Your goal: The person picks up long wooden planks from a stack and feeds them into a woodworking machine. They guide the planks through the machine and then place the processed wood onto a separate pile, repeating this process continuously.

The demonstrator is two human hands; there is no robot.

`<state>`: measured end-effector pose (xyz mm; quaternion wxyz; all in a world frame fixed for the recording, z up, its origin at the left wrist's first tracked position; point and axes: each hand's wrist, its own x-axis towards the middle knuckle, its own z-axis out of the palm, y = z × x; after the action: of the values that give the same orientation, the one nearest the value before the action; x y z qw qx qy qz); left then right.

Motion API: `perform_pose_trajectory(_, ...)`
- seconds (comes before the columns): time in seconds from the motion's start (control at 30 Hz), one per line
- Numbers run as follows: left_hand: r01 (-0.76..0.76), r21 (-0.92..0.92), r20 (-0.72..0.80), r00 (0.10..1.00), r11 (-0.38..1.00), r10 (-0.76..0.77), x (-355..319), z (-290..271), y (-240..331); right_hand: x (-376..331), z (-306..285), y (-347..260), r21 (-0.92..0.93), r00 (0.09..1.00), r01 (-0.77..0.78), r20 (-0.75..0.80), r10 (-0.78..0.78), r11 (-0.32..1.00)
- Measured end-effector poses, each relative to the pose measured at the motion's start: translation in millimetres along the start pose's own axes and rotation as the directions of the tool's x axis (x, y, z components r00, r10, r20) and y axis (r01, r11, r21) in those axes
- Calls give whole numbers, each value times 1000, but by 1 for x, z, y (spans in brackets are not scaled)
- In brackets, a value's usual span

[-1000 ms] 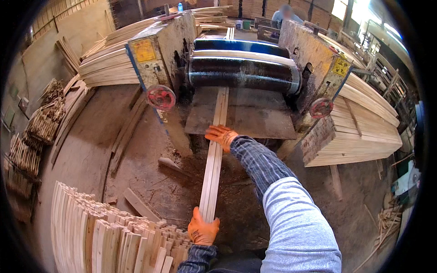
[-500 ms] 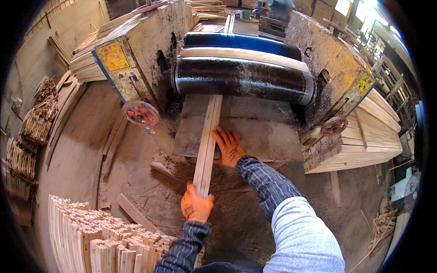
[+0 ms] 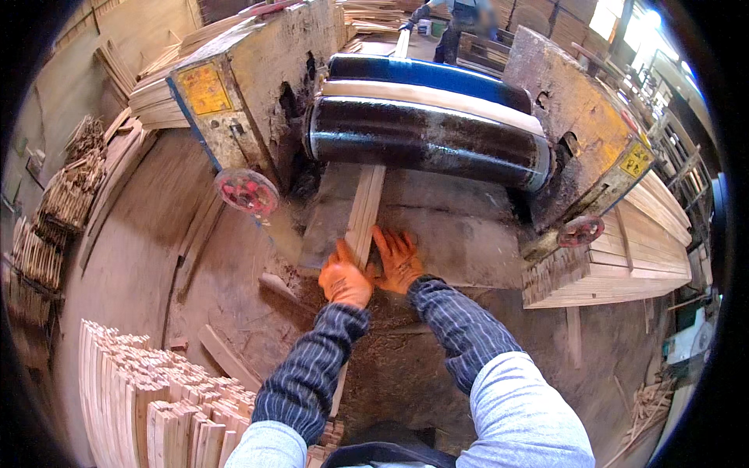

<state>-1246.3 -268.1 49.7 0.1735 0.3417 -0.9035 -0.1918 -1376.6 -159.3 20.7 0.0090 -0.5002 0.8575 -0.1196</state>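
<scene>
Several pale wooden strips [image 3: 365, 204], lying side by side, run over the metal bed plate [image 3: 449, 226] and under the dark roller [image 3: 429, 140] of a machine. My left hand [image 3: 346, 279], in an orange glove, is closed around their near part, its fingers on the left side. Just to the right, my right hand [image 3: 399, 261], also in an orange glove, lies with fingers stretched out along the strips' right edge. The strips' near end is hidden by my left hand. Above the dark roller are a pale bar [image 3: 437, 106] and a blue-sheened roller [image 3: 429, 76].
Red handwheels [image 3: 248, 192] [image 3: 580, 232] stick out from the machine's yellowish side housings. Upright strips [image 3: 156, 390] stand bundled at lower left. Stacked boards [image 3: 624, 257] lie at right. Beyond the machine, a person [image 3: 460, 27] reaches a dark-gloved hand to strips on the far side.
My left hand has moved forward, up beside my right, and the strips have slid farther under the roller. My right hand stays nearly in place. The person beyond the machine shows more fully.
</scene>
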Motion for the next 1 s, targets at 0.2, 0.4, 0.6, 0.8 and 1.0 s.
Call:
perform_pose_trajectory(0.2, 81, 47, 114, 990, 996, -86, 54, 14, 21, 0, 21, 12, -110, 990, 89, -97, -100, 990)
perform_pose_trajectory(0.4, 76, 68, 98, 992, 995, -82, 40, 20, 8, 0, 21, 15, -102, 998, 60, -15, -62, 993)
perform_pose_trajectory(0.6, 194, -105, 60, 980, 975, -189, -49, -20, -18, 2, 20, 19, -160, 970, 158, -159, -184, 974)
perform_pose_trajectory(0.8, 357, -335, 87, 933, 872, -349, -297, -43, -115, 7, 12, -5, -21, 954, 281, -106, -281, 960)
perform_pose_trajectory(1.0, 823, -266, 138, 547, 501, -825, -598, -119, -207, 45, 52, 121, -219, 1000, 3, -4, -4, 976)
